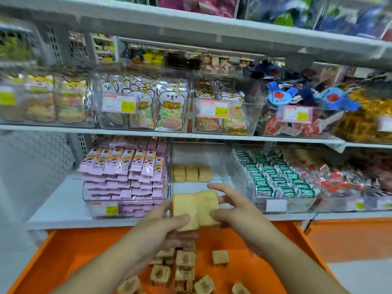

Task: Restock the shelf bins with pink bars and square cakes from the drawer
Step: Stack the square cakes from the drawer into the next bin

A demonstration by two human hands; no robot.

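Both hands hold a small stack of pale yellow square cakes [195, 206] just in front of the clear middle bin [224, 158] on the lower shelf. My left hand [163, 223] grips the stack from the left, thumb across its front. My right hand [231, 206] grips it from the right. At the back of that bin stands a short row of square cakes [192, 172]. The bin to its left is full of pink bars [125, 172]. Below, the open orange drawer [70, 251] holds several loose square cakes [184, 270].
To the right of the middle bin are bins of green-wrapped snacks [277, 179] and red-wrapped sweets [343, 179]. The shelf above carries clear bins of bagged candies [148, 107] with price tags. A white shelf edge [84, 223] runs just over the drawer.
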